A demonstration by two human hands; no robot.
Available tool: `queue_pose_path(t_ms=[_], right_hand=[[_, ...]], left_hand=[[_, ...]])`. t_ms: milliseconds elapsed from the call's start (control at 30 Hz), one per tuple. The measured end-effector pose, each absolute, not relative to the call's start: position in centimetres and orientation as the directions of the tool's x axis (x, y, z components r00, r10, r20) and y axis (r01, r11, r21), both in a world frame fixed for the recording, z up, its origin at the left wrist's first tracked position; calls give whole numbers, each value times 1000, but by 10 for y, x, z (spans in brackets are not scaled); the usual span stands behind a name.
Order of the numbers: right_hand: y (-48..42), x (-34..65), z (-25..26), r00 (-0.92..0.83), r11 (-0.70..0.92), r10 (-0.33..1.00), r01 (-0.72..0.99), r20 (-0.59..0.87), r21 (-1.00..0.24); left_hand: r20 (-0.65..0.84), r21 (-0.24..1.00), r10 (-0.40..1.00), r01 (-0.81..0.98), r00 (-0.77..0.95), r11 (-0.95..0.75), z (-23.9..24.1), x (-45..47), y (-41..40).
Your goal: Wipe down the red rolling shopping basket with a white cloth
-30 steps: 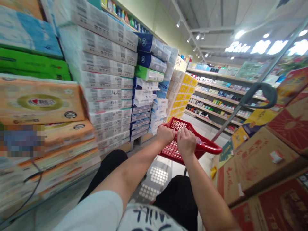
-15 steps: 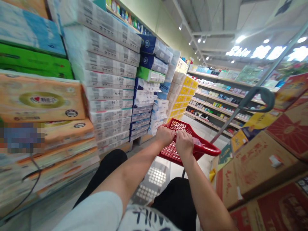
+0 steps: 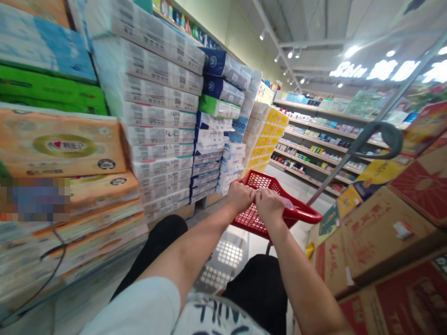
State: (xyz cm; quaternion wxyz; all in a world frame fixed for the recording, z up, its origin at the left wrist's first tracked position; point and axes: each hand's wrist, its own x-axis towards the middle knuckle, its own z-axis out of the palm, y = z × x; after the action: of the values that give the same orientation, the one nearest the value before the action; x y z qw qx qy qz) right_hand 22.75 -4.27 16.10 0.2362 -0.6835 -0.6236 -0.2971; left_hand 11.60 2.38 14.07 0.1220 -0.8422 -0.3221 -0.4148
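My left hand (image 3: pixel 240 196) and my right hand (image 3: pixel 269 205) are held side by side, knuckles touching, over the near rim of a red plastic shopping basket (image 3: pixel 300 214). Both are closed like fists. What they grip is hidden under the fingers; it may be the basket's rim or something small. The basket's long grey pull handle (image 3: pixel 380 132) rises up to the right. My knees in black trousers are below the arms.
Tall stacks of wrapped tissue packs (image 3: pixel 157 116) line the left side. Cardboard boxes (image 3: pixel 377 232) in brown and red crowd the right. A tiled aisle runs ahead to shelves of small goods (image 3: pixel 314 149). A black cable (image 3: pixel 52 270) hangs at lower left.
My two hands have drawn closer until they touch. The view has shifted only slightly; the basket stays in place.
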Motion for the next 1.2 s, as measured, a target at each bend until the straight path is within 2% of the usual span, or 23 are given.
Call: queue_pose_path(t_ms=[67, 133, 200, 300, 367, 500, 567, 767, 833, 933, 1000, 1133, 1200], right_hand=[[-35, 231, 173, 140, -201, 796, 979, 589, 39], [-30, 234, 177, 199, -250, 807, 968, 557, 15], [-31, 234, 169, 178, -216, 751, 976, 635, -19], [-41, 229, 151, 109, -118, 577, 992, 809, -49], [-47, 226, 147, 101, -100, 546, 993, 832, -55], [-43, 226, 165, 171, -190, 733, 981, 658, -44], [-40, 230, 170, 205, -224, 761, 973, 616, -48], [-48, 231, 147, 99, -107, 553, 993, 827, -47], [-47, 231, 150, 109, -131, 612, 991, 783, -36], [-39, 234, 165, 149, -195, 757, 981, 636, 2], [-35, 237, 168, 171, -210, 769, 978, 616, -9], [-38, 239, 150, 123, -138, 603, 989, 788, -48], [-40, 238, 144, 99, -106, 555, 993, 826, -48]], left_hand=[[763, 45, 440, 640, 473, -767, 144, 115, 24], [757, 28, 431, 636, 490, -771, 146, 115, 24], [761, 23, 427, 638, 488, -769, 146, 115, 24], [772, 30, 426, 642, 471, -766, 143, 115, 23], [775, 38, 436, 656, 457, -754, 142, 114, 23], [753, 27, 462, 679, 468, -733, 144, 113, 24], [743, 19, 462, 675, 484, -738, 146, 113, 24], [759, 28, 443, 656, 477, -754, 143, 113, 24], [760, 29, 442, 655, 477, -755, 143, 113, 25], [738, 32, 470, 671, 484, -741, 146, 113, 28], [722, 27, 483, 677, 496, -735, 149, 115, 30], [715, 16, 473, 665, 515, -747, 150, 117, 30], [716, 13, 479, 676, 508, -736, 149, 117, 31]])
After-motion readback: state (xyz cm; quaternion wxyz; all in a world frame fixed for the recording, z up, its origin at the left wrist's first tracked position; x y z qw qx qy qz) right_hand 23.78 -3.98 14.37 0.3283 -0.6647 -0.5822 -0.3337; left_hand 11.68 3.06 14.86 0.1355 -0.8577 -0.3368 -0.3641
